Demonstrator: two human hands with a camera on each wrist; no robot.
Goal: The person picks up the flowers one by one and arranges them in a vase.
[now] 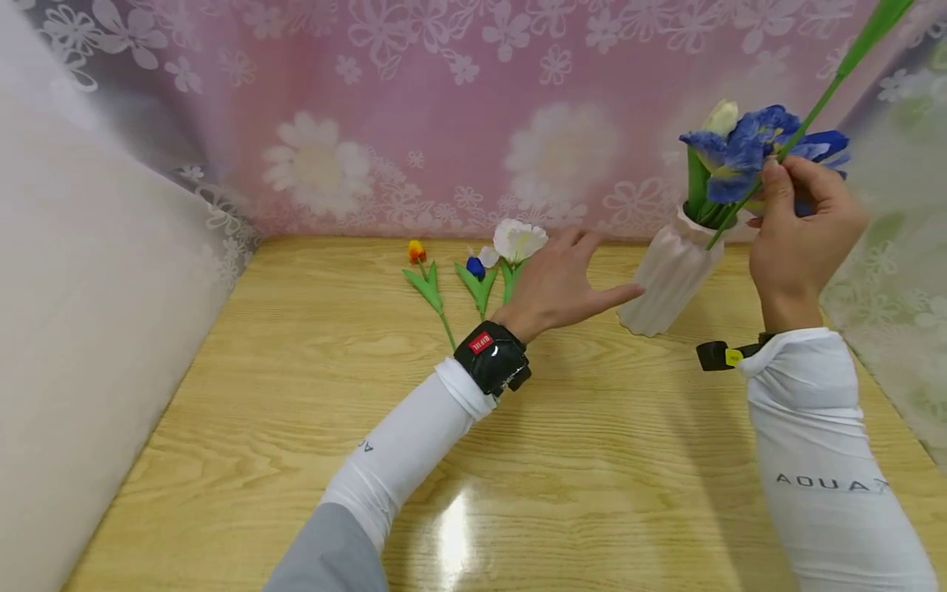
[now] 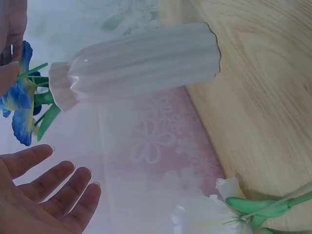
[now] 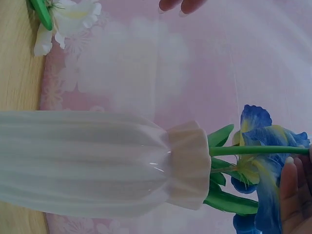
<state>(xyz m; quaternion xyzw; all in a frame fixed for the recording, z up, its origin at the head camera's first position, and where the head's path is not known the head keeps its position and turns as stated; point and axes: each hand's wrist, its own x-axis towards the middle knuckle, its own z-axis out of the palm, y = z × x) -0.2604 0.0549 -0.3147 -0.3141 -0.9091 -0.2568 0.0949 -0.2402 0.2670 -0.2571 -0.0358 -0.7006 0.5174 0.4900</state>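
Note:
My right hand (image 1: 806, 210) pinches a long green flower stem (image 1: 817, 103) between thumb and fingers. The stem slants up out of the head view, so its bloom is hidden. Its lower end meets the rim of a white ribbed vase (image 1: 669, 275), as the right wrist view also shows. A blue iris (image 1: 728, 160) and a white bud (image 1: 721, 119) stand in the vase, close beside that hand. My left hand (image 1: 558, 284) is spread with nothing in it, left of the vase. Behind its fingers a white flower (image 1: 518, 240) lies on the table.
An orange-yellow tulip (image 1: 417, 251) and a blue tulip (image 1: 476, 267) lie on the wooden table (image 1: 318, 411), left of the white flower. A pink floral curtain (image 1: 444, 123) hangs along the table's back edge. A white wall (image 1: 96, 271) borders the left side.

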